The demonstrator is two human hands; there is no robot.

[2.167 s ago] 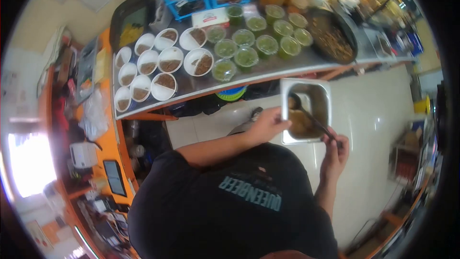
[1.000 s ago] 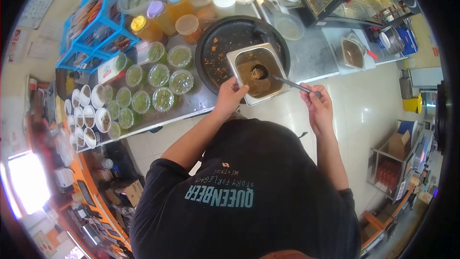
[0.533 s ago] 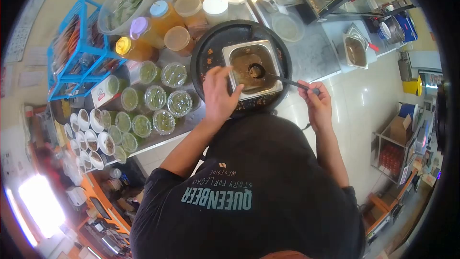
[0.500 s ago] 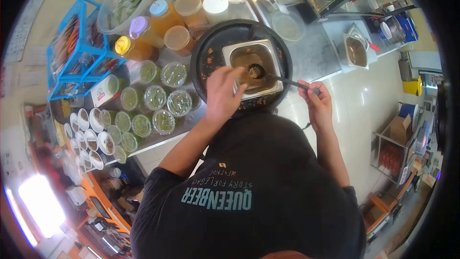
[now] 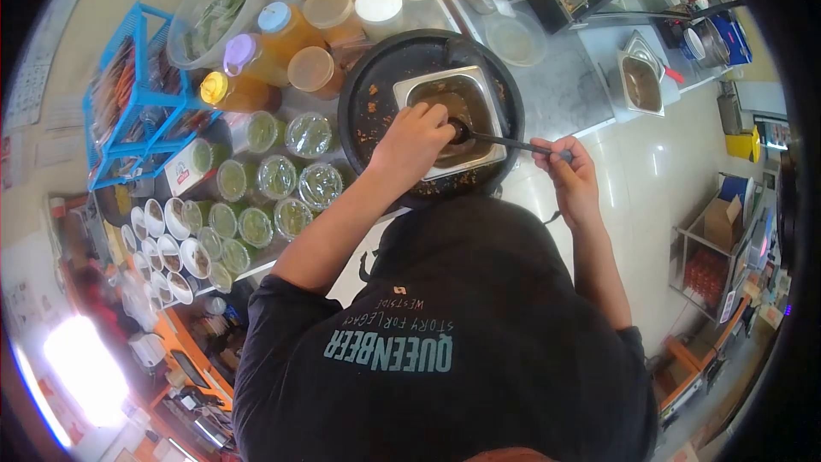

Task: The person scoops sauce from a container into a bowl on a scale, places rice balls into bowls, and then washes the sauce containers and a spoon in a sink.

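Note:
My right hand [image 5: 568, 178] is closed around the end of a black ladle's handle [image 5: 513, 144]. The ladle's bowl lies over a rectangular metal pan [image 5: 494, 133] of brown sauce [image 5: 466, 103]. At the bowl, my left hand [image 5: 412, 144] has its fingers curled together, covering part of the ladle and the pan's near left side. Whatever those fingers pinch, if anything, is hidden. Beneath the pan is a round black tray [image 5: 363, 133] with brown crumbs scattered on it.
Left of the tray stand several lidded cups of green contents [image 5: 277, 176], with small white cups [image 5: 195, 257] beyond. Sauce bottles [image 5: 239, 92], a blue basket [image 5: 141, 141] and a leaf-filled tub [image 5: 214, 26] sit farther back. Another metal pan [image 5: 641, 85] stands at right.
My left hand has moved from beside the pan onto the ladle's bowl, and its fingers have gone from spread to curled together. My right hand still grips the handle. The view has shifted slightly.

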